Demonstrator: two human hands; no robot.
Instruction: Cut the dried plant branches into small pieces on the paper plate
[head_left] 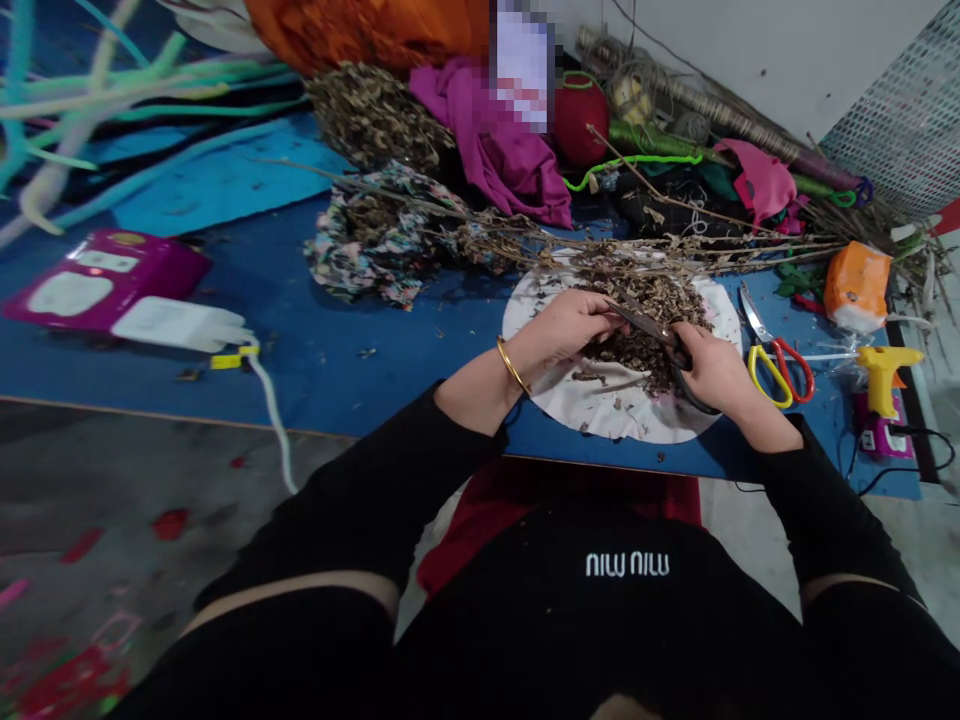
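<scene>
My right hand grips black-handled scissors, blades pointing left over a white paper plate. My left hand, with a gold bangle at the wrist, pinches something small and dry at the blade tips; what exactly I cannot make out. A heap of dried plant clippings lies on the plate. Long dried branches stretch across the blue mat just behind the plate.
Red-and-yellow scissors and a yellow glue gun lie right of the plate. An orange packet, magenta cloth, floral fabric, a purple box and a white charger sit on the blue mat.
</scene>
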